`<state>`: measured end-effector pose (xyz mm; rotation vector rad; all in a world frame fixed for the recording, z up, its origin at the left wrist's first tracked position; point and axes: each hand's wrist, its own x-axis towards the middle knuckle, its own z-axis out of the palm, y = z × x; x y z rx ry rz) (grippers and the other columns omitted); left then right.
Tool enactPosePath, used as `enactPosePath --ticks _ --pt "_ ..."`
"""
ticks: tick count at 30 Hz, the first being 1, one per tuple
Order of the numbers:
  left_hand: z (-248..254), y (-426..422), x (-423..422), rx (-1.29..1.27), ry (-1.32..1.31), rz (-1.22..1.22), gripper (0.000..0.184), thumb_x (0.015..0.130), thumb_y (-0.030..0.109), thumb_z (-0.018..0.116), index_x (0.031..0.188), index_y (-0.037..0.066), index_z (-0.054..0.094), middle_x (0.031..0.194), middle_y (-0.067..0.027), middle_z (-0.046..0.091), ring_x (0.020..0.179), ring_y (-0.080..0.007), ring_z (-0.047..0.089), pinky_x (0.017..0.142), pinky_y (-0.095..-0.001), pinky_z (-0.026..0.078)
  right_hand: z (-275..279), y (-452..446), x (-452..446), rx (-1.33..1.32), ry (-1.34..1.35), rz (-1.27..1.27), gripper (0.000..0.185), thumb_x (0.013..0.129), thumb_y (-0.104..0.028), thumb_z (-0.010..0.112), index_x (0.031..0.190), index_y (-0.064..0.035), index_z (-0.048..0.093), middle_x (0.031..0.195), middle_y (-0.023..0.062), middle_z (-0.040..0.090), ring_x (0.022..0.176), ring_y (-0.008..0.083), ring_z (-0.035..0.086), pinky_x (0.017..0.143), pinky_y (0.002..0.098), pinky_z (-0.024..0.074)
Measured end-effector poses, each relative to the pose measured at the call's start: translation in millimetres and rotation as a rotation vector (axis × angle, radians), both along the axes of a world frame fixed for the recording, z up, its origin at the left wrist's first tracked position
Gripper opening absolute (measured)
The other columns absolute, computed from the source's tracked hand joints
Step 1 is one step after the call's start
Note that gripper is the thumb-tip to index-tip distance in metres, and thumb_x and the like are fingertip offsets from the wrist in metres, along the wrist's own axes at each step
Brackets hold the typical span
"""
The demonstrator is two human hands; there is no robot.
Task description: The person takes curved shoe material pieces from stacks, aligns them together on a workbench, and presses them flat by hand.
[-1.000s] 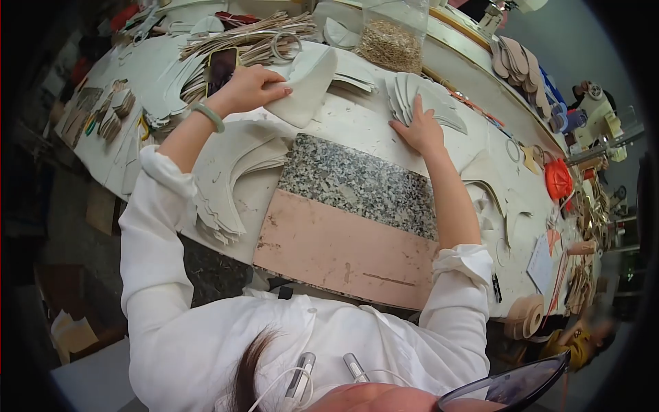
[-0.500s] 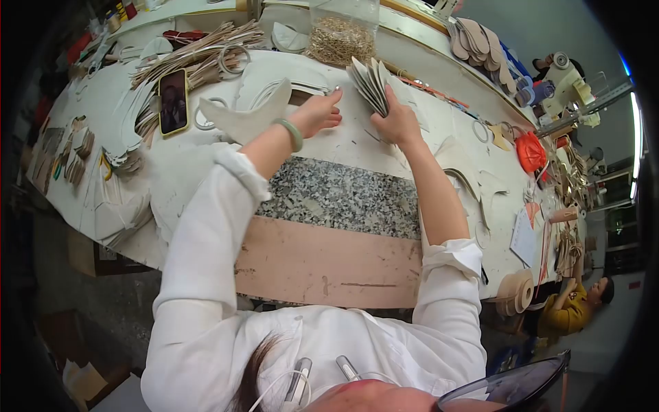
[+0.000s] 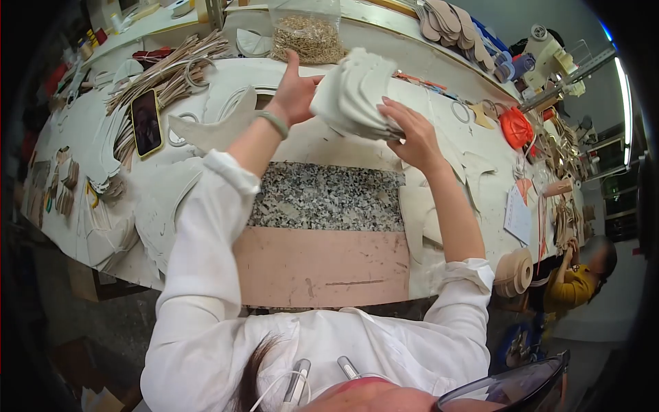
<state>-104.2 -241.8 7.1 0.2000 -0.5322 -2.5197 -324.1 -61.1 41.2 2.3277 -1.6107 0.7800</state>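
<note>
A fanned stack of pale leather-like pieces (image 3: 355, 95) is raised over the worktable, gripped at its right side by my right hand (image 3: 414, 134). To the left of the stack is my left hand (image 3: 295, 93), thumb up and fingers apart, holding nothing; a pale green bangle circles its wrist. Beneath both hands lies a speckled stone slab (image 3: 329, 196), its near part covered by a pinkish-brown board (image 3: 322, 266). A curved pale piece (image 3: 220, 127) rests by my left forearm.
A phone (image 3: 145, 122), metal rings and a bundle of strips (image 3: 165, 75) lie at the left. At the back stands a bag of small golden parts (image 3: 307, 40). A red item (image 3: 516, 128) and a tape roll (image 3: 513, 272) are right. A person in yellow (image 3: 573, 285) is beyond.
My right hand has lifted the stack off the table and turned it up. My left hand has let go of the pale piece and come beside the stack. The view has shifted right.
</note>
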Motion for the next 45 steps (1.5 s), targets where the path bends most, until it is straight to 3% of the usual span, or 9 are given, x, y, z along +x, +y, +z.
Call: enactPosePath --ticks 4,5,9,12,17,23,35,37,45 --pt "60 80 54 -0.523 -0.457 0.040 0.109 0.083 0.080 0.050 0.145 -0.009 0.036 0.142 -0.0214 0.051 0.130 -0.0335 0.051 0.111 -0.0483 0.038 26 32 27 -0.232 0.331 0.199 0.047 0.079 -0.020 0.074 0.123 -0.0326 0.063 0.136 -0.0018 0.061 0.129 0.0168 0.054 0.111 0.0376 0.0401" --pt "60 92 78 -0.482 -0.653 -0.007 0.084 0.087 0.047 0.070 0.143 -0.007 0.039 0.133 -0.0259 0.056 0.119 -0.0333 0.060 0.104 -0.0441 0.048 24 41 39 -0.236 0.325 0.191 0.047 0.079 -0.020 0.074 0.123 -0.0326 0.063 0.136 -0.0018 0.061 0.129 0.0168 0.054 0.111 0.0376 0.0401" --pt "42 160 122 -0.268 -0.793 0.114 0.063 0.079 -0.002 0.073 0.135 -0.008 0.044 0.119 -0.0219 0.063 0.097 -0.0263 0.068 0.082 -0.0306 0.058 34 52 61 0.554 0.059 0.504 0.063 0.072 -0.031 0.081 0.132 -0.0231 0.061 0.142 -0.0020 0.056 0.136 0.0235 0.047 0.115 0.0430 0.0327" --pt "39 193 143 -0.271 -0.777 0.288 0.061 0.080 -0.004 0.069 0.135 -0.007 0.043 0.116 -0.0194 0.064 0.095 -0.0248 0.067 0.083 -0.0320 0.058 1 -4 27 0.810 -0.557 0.093 0.073 0.075 -0.037 0.081 0.136 -0.0077 0.057 0.136 0.0099 0.061 0.125 0.0298 0.056 0.104 0.0412 0.0442" --pt "31 204 147 -0.215 -0.771 0.492 0.062 0.080 -0.005 0.070 0.135 -0.005 0.043 0.117 -0.0183 0.063 0.095 -0.0253 0.067 0.083 -0.0326 0.057 -35 -90 61 0.667 -0.158 -0.680 0.071 0.075 -0.045 0.079 0.113 0.0123 0.062 0.100 0.0206 0.069 0.084 0.0240 0.068 0.071 0.0360 0.0557" --pt "24 172 129 -0.240 -0.646 0.608 0.061 0.079 -0.005 0.071 0.134 -0.002 0.044 0.120 -0.0181 0.062 0.099 -0.0259 0.065 0.087 -0.0330 0.056 -69 -139 42 0.916 -0.474 -0.717 0.049 0.070 -0.025 0.085 0.107 0.0028 0.069 0.099 0.0192 0.071 0.095 0.0318 0.065 0.081 0.0406 0.0544" --pt "-41 72 64 -0.210 -0.545 0.865 0.055 0.080 0.002 0.074 0.128 -0.006 0.047 0.124 -0.0212 0.059 0.103 -0.0264 0.062 0.090 -0.0339 0.052 -57 -94 -29 0.259 -0.762 -0.721 0.047 0.071 -0.017 0.084 0.111 0.0038 0.069 0.091 0.0116 0.073 0.077 0.0218 0.068 0.075 0.0295 0.0552" --pt "-33 70 68 -0.341 -0.635 0.914 0.055 0.082 0.006 0.072 0.130 -0.005 0.047 0.127 -0.0207 0.057 0.107 -0.0270 0.059 0.093 -0.0347 0.050 9 -60 -18 0.257 -1.277 -0.102 0.036 0.080 -0.013 0.077 0.111 0.0028 0.069 0.093 0.0097 0.072 0.078 0.0156 0.066 0.070 0.0255 0.0531" --pt "-11 100 116 -0.905 -1.008 1.067 0.057 0.089 0.023 0.068 0.136 -0.001 0.047 0.139 -0.0185 0.049 0.123 -0.0295 0.049 0.104 -0.0379 0.040 55 -57 48 0.973 -0.727 0.212 0.027 0.084 -0.014 0.073 0.109 -0.0034 0.075 0.087 0.0025 0.071 0.072 0.0113 0.059 0.065 0.0222 0.0485"
